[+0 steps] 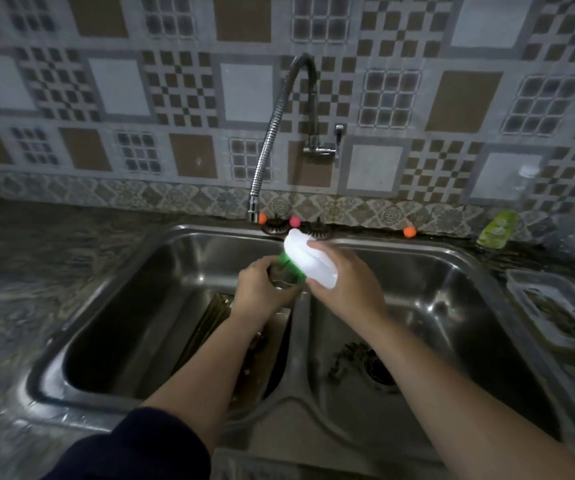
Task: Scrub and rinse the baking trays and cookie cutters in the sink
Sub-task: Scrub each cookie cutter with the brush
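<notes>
Above the divider of a steel double sink (189,244), my right hand (344,285) grips a white scrub brush (305,258) with green bristles. The bristles press against a small dark metal item, probably a cookie cutter (280,277), which my left hand (261,292) holds from the left. A dark baking tray (209,320) leans inside the left basin, partly hidden by my left forearm. The flexible tap spout (254,209) hangs over the back of the left basin, and no water stream shows.
A clear plastic container (552,306) with dark contents stands on the counter to the right of the sink. A green bottle (495,230) leans at the back right. Small orange and pink balls (409,232) sit along the sink's back rim. The right basin holds a drain strainer (376,367).
</notes>
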`<state>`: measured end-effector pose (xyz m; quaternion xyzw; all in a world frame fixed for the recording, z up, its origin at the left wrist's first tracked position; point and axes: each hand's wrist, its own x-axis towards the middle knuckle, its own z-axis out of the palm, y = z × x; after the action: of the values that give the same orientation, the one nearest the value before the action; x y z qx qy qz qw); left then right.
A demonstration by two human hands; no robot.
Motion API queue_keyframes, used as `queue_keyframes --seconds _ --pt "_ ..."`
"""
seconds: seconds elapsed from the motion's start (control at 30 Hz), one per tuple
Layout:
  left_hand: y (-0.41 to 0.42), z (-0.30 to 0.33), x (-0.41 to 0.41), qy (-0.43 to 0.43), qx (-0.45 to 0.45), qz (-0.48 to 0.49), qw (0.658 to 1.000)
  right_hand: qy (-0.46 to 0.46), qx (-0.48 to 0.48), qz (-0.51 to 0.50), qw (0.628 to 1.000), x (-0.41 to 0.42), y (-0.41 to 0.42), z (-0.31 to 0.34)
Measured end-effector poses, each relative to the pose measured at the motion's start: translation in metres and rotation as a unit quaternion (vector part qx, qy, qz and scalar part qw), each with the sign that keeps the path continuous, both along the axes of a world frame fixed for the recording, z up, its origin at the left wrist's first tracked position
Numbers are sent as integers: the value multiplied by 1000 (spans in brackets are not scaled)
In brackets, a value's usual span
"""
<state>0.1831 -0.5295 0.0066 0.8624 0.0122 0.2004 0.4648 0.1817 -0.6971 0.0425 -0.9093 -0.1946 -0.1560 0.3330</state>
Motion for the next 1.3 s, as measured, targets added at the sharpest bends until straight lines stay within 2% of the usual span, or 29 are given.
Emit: queue_keyframes --seconds 0.1,0.33,0.57,0.67,0.8,1.0,1.13,1.3 --pt "27 -16 -7 68 -3 26 997 20 5 -52 998 8 15 -4" --pt "99 -83 -14 250 67 -16 966 81 36 -85 992 3 27 -43" --pt "102 -120 -3 327 62 -62 941 130 45 -120 983 -3 14 -63" --pt "98 -113 1 308 89 -52 946 149 62 -146 976 -6 5 -63" --pt "71 -76 17 197 122 -27 972 205 101 -174 958 -12 -15 -60" --pt "-15 -30 35 87 159 -112 977 237 102 -207 944 -24 -60 -59" --pt "-75 -39 40 134 179 -170 960 247 114 -215 938 -21 -92 -64" --pt "-122 -91 46 300 211 -159 917 239 102 -181 949 -9 -130 -75"
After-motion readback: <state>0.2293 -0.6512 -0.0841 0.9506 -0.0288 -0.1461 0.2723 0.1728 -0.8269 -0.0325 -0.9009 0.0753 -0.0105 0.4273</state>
